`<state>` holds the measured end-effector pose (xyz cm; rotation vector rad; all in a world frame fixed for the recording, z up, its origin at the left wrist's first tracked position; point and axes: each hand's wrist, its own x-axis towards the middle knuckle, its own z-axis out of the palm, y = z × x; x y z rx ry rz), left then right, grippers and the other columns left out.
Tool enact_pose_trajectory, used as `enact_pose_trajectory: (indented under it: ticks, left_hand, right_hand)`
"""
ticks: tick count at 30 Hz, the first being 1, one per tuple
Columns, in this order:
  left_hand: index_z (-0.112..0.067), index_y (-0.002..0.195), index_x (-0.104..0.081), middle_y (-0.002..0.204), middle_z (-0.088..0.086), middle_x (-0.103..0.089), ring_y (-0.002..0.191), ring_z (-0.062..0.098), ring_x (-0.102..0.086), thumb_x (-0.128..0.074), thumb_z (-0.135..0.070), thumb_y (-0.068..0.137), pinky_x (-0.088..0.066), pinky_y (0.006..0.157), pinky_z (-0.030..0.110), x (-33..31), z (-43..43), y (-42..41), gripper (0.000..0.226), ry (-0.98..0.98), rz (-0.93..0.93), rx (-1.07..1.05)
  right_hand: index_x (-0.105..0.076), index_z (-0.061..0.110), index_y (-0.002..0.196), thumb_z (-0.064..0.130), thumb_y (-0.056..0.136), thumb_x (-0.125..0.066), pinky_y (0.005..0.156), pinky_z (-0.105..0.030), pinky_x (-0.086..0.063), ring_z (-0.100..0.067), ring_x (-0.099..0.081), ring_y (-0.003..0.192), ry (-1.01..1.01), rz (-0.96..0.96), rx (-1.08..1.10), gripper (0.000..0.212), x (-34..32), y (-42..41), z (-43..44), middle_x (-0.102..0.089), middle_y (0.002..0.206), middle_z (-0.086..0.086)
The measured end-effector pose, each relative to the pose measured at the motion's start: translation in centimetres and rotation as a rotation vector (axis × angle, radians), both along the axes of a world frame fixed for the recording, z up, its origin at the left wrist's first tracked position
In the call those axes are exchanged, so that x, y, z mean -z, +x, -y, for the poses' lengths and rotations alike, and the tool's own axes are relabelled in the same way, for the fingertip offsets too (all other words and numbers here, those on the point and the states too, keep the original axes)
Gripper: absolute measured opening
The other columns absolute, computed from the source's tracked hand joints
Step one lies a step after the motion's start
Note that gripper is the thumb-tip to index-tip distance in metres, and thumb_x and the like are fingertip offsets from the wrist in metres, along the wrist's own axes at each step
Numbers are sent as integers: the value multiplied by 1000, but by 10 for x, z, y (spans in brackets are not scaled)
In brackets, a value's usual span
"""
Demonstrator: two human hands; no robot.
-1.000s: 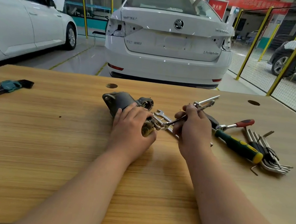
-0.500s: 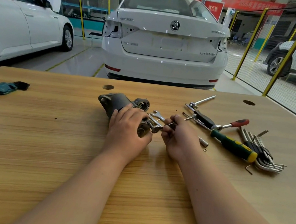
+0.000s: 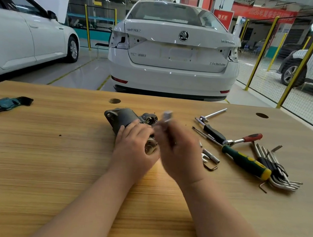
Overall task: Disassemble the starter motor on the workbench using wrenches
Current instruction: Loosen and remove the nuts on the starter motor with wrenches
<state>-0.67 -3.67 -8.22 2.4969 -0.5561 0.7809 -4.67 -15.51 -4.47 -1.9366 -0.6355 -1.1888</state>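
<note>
The dark grey starter motor [image 3: 121,117] lies on its side at the middle of the wooden workbench [image 3: 43,162]. My left hand [image 3: 135,147] rests over its near end, fingers curled round the body. My right hand [image 3: 179,152] is blurred by motion just right of the motor and grips a silver wrench [image 3: 166,117] whose head sticks up above the fingers. Which fastener the wrench meets is hidden behind my hands.
To the right lie a T-handle [image 3: 211,115], a black-handled tool [image 3: 213,133], a red-handled ratchet [image 3: 244,139], a green-and-yellow screwdriver [image 3: 246,162], a hex key set [image 3: 277,173] and a small spanner [image 3: 209,156]. A teal-holder hex key set [image 3: 1,106] lies far left. A white car [image 3: 173,56] stands behind.
My right hand has swung left and up with the wrench, now blurred against the motor's end. My left hand has stayed on the motor.
</note>
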Motion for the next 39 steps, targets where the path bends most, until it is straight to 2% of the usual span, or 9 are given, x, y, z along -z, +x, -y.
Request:
enact_pose_trajectory:
  ticks: [2,4,6,10,19,25,30,35,39]
  left_hand:
    - [-27,121,-54,132,-7,-48,135,14,-25,-60,-37,78,-2,113,33,-2,1,-1,45,-85,6,19]
    - [-29,119,-55,131,-9,-49,134,12,-24,-62,-39,77,2,112,29,-1,1,1,44,-92,18,21]
    - [-28,116,-57,128,-8,-51,133,14,-27,-65,-37,76,-2,112,32,1,1,2,43,-108,38,22]
    - [-25,112,-59,123,-5,-55,131,18,-33,-69,-34,73,-11,113,38,2,2,3,41,-129,54,17]
    - [-24,112,-60,123,-3,-56,130,19,-35,-71,-33,72,-13,112,39,3,2,3,43,-121,65,15]
    - [-24,114,-58,125,-3,-55,131,18,-33,-70,-34,74,-10,112,37,2,2,2,43,-119,58,12]
    - [-24,115,-58,127,-3,-54,132,17,-30,-69,-35,74,-6,112,35,1,2,2,44,-132,46,18]
    - [-24,119,-56,130,-4,-51,134,17,-27,-65,-36,76,-4,112,35,1,1,2,45,-107,33,23]
    - [-17,119,-56,125,1,-55,132,23,-34,-55,-41,79,-15,113,46,-3,1,-1,47,-92,17,33]
  right_hand:
    - [-61,16,82,21,95,-51,48,-28,-46,-10,-52,52,545,-285,-4,17,-4,8,11,-61,65,3]
    - [-61,16,87,23,97,-48,41,-24,-43,-10,-49,44,1028,-605,-12,19,-6,18,26,-60,65,1]
    - [-61,12,93,21,97,-49,36,-20,-39,-8,-44,37,1301,-843,-64,16,-3,25,36,-58,62,-1]
    - [-58,11,93,19,97,-49,40,-19,-44,-7,-45,35,1354,-1036,-211,12,6,29,35,-60,48,3]
    - [-54,12,86,23,98,-49,38,-17,-44,-7,-50,36,1472,-1043,-331,18,8,30,27,-59,51,-1]
    - [-58,10,89,25,97,-53,43,-19,-49,-8,-57,43,1437,-987,-408,18,5,27,28,-63,57,-2]
    - [-60,8,98,23,98,-48,48,-25,-51,-12,-60,51,1220,-882,-453,20,0,21,30,-66,66,-4]
    - [-69,15,91,15,96,-51,56,-29,-53,-14,-60,56,805,-714,-458,19,-8,7,26,-68,75,-4]
    - [-73,25,83,10,87,-62,60,-23,-50,-10,-62,65,332,-628,-472,19,-8,-3,12,-70,76,3]
